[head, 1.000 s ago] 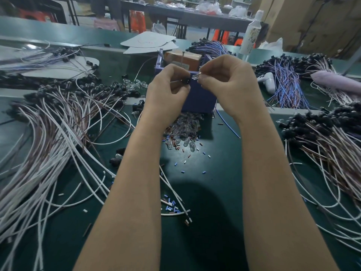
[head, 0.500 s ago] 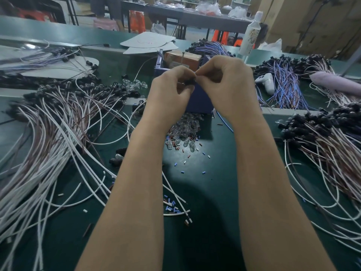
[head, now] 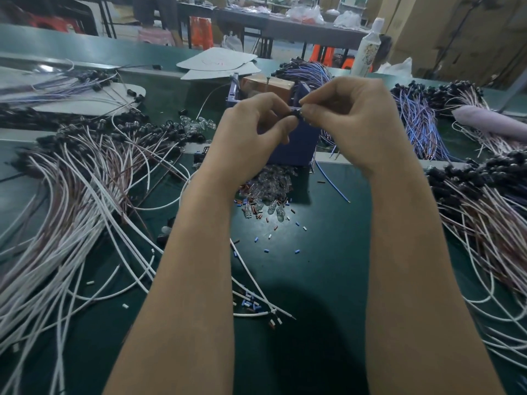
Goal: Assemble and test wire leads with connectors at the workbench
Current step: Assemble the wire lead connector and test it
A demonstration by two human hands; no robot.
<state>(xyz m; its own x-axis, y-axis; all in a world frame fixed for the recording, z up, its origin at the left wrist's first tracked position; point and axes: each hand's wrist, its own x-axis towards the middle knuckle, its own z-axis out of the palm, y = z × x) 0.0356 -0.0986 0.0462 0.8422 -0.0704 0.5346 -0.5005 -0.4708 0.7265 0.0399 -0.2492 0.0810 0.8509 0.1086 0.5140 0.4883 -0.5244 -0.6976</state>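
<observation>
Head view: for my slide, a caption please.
Left hand and right hand pinch a black connector above the wire-strewn workbench.

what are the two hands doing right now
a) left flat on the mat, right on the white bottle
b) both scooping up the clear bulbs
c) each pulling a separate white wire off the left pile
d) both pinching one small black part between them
d: the left hand and the right hand meet fingertip to fingertip on a small black part, raised in front of the blue box.

left hand (head: 248, 138), right hand (head: 353, 124) raised, both pinching
</observation>
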